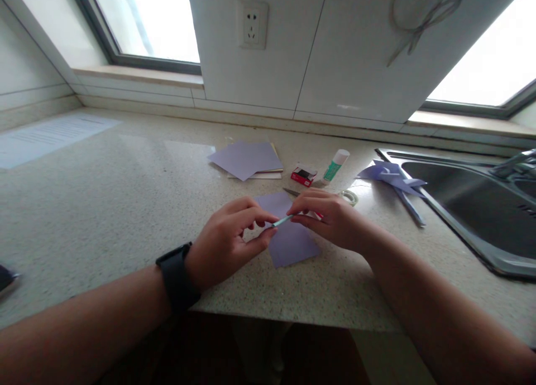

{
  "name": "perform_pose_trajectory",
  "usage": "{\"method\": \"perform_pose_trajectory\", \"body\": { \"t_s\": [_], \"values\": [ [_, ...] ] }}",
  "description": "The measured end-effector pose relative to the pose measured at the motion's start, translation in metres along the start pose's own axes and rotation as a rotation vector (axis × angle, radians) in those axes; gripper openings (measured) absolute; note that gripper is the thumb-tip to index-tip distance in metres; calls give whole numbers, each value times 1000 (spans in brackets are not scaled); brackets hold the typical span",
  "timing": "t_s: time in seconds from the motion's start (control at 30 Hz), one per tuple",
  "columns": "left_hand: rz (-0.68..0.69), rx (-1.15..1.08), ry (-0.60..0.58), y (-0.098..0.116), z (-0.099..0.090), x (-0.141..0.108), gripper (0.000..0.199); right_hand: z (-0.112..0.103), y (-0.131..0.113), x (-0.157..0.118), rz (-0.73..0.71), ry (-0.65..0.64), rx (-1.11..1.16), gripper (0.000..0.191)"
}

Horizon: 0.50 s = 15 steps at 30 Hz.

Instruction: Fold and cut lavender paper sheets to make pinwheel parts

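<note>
The sink (460,212) is a steel basin with a rounded, shiny rim, set into the speckled counter (138,217) on the right and running out of view. The box (304,174), small, red and black, sits behind the hands; what is in it cannot be seen. Just beside it is the glue stick (336,166), a white-capped tube with a green label. The left hand (228,242), with a black watch (178,276) at its wrist, pinches one end of the strip (283,220) between thumb and fingers, and the right hand (335,215) pinches the other end the same way. The strip is thin, narrow and pale green, held slightly aslant above the sheet (293,250), which is flat, smooth, purple paper lying on the counter. Behind the sheet, a dark pointed blade (290,192) shows near the right fingers, and something red is partly hidden under the right hand. A pale ring (349,197) lies just beyond that hand. Farther back is the stack (245,159), smooth purple paper over white and yellowish pieces. The pinwheel (389,174), folded purple paper with pointed tips, overlaps the sink's rim, its slim stick (410,206) angling toward the near edge. Printed white paper (54,136) lies flat at far left.
</note>
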<state>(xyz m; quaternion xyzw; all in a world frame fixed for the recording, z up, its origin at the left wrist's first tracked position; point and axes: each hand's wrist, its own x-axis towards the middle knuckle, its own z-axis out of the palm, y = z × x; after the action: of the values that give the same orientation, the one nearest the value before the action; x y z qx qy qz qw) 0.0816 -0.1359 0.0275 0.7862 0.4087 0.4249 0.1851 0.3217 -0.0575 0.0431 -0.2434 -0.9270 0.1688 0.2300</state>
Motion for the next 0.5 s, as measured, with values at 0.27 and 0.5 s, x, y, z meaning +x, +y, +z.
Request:
{"method": "perform_pose_trajectory", "body": {
  "t_s": [0.27, 0.5],
  "values": [
    [-29, 202, -132, -1, 3, 3, 24, -34, 24, -19, 225, 383, -195, 14],
    [24, 354, -320, 0, 6, -3, 36, -63, 73, -47, 529, 836, -276, 30]
  ]
}}
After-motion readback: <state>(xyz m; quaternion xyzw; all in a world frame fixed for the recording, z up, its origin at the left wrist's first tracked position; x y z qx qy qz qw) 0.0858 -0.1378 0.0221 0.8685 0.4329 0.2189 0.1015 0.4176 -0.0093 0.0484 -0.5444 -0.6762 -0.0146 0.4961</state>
